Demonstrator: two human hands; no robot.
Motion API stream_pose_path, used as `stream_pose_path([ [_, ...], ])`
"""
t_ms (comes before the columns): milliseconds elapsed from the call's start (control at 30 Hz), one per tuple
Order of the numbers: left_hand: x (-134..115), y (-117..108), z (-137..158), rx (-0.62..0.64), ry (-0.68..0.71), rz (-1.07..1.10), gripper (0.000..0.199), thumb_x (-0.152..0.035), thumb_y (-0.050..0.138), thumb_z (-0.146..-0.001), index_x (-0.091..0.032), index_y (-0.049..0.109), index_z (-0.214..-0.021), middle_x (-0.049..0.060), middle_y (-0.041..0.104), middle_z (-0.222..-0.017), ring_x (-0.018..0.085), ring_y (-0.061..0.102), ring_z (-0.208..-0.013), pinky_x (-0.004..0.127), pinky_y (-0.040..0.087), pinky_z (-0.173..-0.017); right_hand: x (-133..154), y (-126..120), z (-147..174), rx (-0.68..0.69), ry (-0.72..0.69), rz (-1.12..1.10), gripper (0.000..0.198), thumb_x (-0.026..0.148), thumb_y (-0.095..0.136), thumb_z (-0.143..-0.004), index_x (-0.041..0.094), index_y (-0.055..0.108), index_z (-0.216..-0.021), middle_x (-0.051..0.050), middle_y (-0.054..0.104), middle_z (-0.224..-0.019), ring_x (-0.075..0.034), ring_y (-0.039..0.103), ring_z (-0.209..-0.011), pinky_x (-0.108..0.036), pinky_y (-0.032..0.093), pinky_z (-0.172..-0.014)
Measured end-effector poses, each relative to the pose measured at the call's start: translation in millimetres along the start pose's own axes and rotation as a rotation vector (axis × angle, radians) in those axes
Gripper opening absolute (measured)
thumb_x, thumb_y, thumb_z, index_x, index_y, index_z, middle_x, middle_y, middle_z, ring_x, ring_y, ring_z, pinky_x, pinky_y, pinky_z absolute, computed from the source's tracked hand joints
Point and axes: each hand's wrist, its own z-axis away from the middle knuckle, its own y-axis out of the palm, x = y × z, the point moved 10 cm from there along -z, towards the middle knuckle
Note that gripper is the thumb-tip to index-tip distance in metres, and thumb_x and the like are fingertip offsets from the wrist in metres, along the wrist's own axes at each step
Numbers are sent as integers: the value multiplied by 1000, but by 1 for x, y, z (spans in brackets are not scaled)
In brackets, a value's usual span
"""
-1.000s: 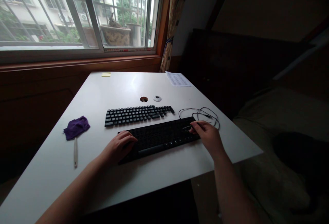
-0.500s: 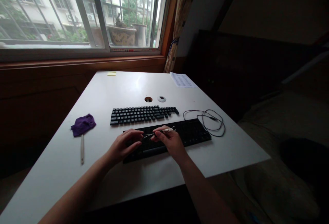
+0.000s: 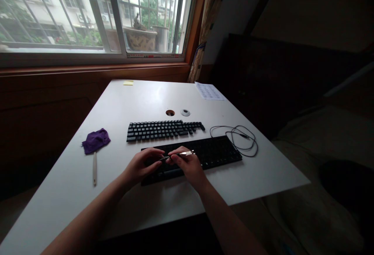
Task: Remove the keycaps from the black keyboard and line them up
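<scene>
My right hand (image 3: 188,165) grips a slim silvery metal tool (image 3: 187,153) between thumb and fingers. Its bright end sticks out to the right, and a thin tip points left. Around that tip the thumb and curled fingers of my left hand (image 3: 146,163) close; their exact contact is too small to see. Both hands are above the left half of a black keyboard (image 3: 217,149), whose keycaps seem to be off. Behind it, black keycaps (image 3: 157,130) stand in keyboard-like rows on the white table (image 3: 122,105).
A black cable (image 3: 251,146) lies coiled to the right of the keyboard. At the left is a purple cloth (image 3: 96,140) beside a pale handle (image 3: 94,171). A round hole (image 3: 170,113) and its cover (image 3: 185,112) are farther back, with paper sheets (image 3: 209,91) and a yellow note (image 3: 128,83).
My right hand has moved a little to the left with the metal tool, closer to my left hand. The tool's bright end has turned slightly. The view has shifted slightly.
</scene>
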Motion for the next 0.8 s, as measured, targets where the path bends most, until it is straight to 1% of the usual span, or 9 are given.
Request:
stream_pose_path([
  [100, -1, -4, 0, -39, 34, -84, 28, -25, 66, -90, -18, 63, -117, 9, 72, -103, 19, 70, -93, 32, 58, -83, 2, -1, 2, -20, -37, 79, 21, 42, 67, -90, 24, 74, -96, -3, 70, -88, -18, 69, -79, -32, 57, -75],
  [200, -4, -9, 0, -105, 63, -155, 25, -23, 66, -88, -18, 62, -112, 8, 72, -100, 19, 70, -91, 33, 58, -82, 4, -1, 3, -24, -63, 144, 19, 41, 67, -90, 25, 75, -96, -3, 69, -89, -18, 68, -83, -33, 56, -77],
  [300, -12, -13, 1, -179, 106, -272, 20, -19, 68, -85, -19, 63, -104, 6, 73, -97, 19, 70, -89, 33, 57, -83, 5, 0, 5, -37, -72, 150, 18, 39, 67, -91, 24, 75, -97, -3, 69, -88, -18, 68, -82, -32, 55, -77],
  [367, -15, -13, 1, -204, 125, -323, 18, -18, 68, -83, -20, 64, -101, 5, 72, -97, 19, 70, -90, 33, 57, -83, 6, 1, 5, -43, -74, 156, 17, 37, 66, -91, 23, 74, -97, -3, 68, -87, -17, 68, -81, -31, 54, -75],
  [433, -13, -11, 1, -197, 128, -317, 19, -18, 67, -84, -20, 63, -103, 5, 72, -98, 18, 69, -90, 33, 57, -83, 7, 2, 6, -42, -85, 174, 16, 36, 66, -92, 23, 74, -98, -3, 68, -87, -17, 68, -80, -30, 54, -74],
  [567, -3, -7, 1, -182, 98, -180, 19, -20, 65, -87, -20, 60, -105, 5, 69, -99, 17, 70, -88, 31, 59, -80, 10, 4, 7, -42, -119, 201, 14, 34, 66, -92, 25, 74, -97, -2, 68, -87, -16, 67, -81, -30, 53, -75],
  [633, -1, -7, 0, -195, 89, -147, 19, -20, 65, -88, -20, 60, -106, 5, 66, -101, 15, 69, -86, 29, 60, -78, 11, 5, 7, -35, -132, 209, 14, 34, 67, -91, 25, 75, -97, -2, 68, -86, -16, 66, -81, -30, 53, -75],
  [733, -6, -8, -1, -202, 123, -188, 15, -19, 65, -88, -20, 64, -103, 5, 64, -100, 15, 66, -86, 26, 57, -74, 12, 8, 7, -16, -140, 224, 14, 34, 68, -90, 24, 75, -97, -2, 68, -85, -16, 65, -78, -29, 52, -72],
  [800, -11, -6, -2, -183, 147, -176, 14, -18, 66, -88, -20, 66, -102, 6, 63, -99, 16, 65, -89, 25, 56, -75, 13, 9, 7, -12, -145, 235, 14, 33, 68, -91, 23, 75, -96, -2, 68, -84, -16, 65, -77, -29, 52, -72],
])
